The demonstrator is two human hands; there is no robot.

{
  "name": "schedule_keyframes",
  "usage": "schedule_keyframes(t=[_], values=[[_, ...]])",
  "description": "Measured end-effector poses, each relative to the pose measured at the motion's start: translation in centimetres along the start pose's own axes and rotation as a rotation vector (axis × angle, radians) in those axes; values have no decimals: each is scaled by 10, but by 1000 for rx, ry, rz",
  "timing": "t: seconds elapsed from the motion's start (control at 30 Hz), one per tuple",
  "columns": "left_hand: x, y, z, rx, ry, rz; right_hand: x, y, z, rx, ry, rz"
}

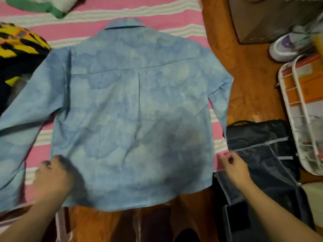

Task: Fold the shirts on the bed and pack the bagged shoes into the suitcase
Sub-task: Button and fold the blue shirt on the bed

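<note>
Left hand [52, 177] lower left, blurred, fingers curled on shirt [132, 110] hem corner; grip itself unclear. Right hand [235, 169] lower right, fingertips pinched together just off opposite hem corner, on shirt or bedcover unclear. Shirt back-up, collar toward frame top, long axis running away from camera, sleeves spread. Striped bed [157, 13] beneath. Suitcase [265, 154] open at right, near right hand. Sleeve fold-in likely next.

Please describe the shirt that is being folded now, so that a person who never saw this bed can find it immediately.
On the pink striped bed, the shirt lies spread flat in the middle, back side up, collar far from the person. It is pale blue with a cloudy pattern and long sleeves, unlike the yellow-and-black garment at the left and the green-and-white one at the far corner.
</note>
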State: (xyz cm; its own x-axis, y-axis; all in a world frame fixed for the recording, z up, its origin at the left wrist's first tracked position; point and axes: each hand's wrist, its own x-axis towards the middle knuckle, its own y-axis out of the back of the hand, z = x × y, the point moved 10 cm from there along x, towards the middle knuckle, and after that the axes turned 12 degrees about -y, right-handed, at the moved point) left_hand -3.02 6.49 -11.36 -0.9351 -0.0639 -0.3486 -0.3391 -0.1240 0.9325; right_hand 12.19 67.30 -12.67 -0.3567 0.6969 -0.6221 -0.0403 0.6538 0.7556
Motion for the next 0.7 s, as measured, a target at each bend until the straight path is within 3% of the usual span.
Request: schedule_keyframes(t=[0.03, 0.17, 0.27, 0.33, 0.53, 0.6, 0.7], values=[[6, -2, 28, -25, -15, -44, 16, 12, 1, 37, -6, 46], [37, -10, 210, -143, -509, -64, 114, 8, 5, -58, 64, 25], [42, -31, 340, -219, -817, -86, 106, 0, -51, -52, 223, -40], [52, -42, 403, -196, -898, -79, 107, 2, -66, -105, 355, -5], [85, -74, 460, -29, -717, -271, 159, 35, -33, -483, 460, 189], [87, -73, 468, -15, -676, -300, 189, 65, -31, -509, 331, 194], [96, -54, 481, -172, -543, -249, 206, 46, 12, -366, -166, -213]])
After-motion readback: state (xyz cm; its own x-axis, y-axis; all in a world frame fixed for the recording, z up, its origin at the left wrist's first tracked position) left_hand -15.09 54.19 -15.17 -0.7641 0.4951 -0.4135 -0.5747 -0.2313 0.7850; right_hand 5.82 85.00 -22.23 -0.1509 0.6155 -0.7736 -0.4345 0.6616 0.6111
